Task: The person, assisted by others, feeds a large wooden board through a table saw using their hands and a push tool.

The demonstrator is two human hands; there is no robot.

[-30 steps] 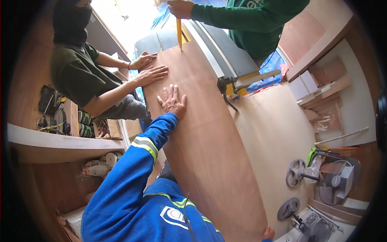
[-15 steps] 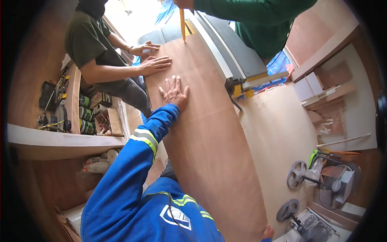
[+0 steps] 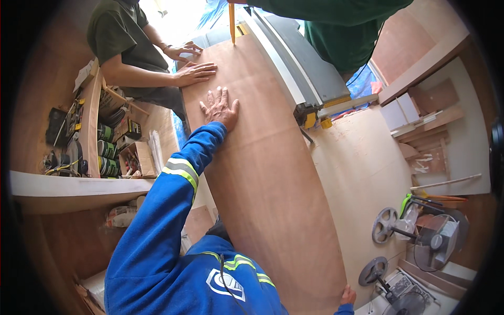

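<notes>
We press our left hand (image 3: 219, 107) flat, fingers spread, on the plywood sheet (image 3: 268, 173) to steady it, while our right hand (image 3: 347, 296) grips its near edge.

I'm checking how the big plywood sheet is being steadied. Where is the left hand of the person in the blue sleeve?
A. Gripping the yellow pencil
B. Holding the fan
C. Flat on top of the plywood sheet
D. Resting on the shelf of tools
C: the left hand lies palm down, fingers spread, on the plywood sheet, away from the yellow pencil that another person holds.
</notes>
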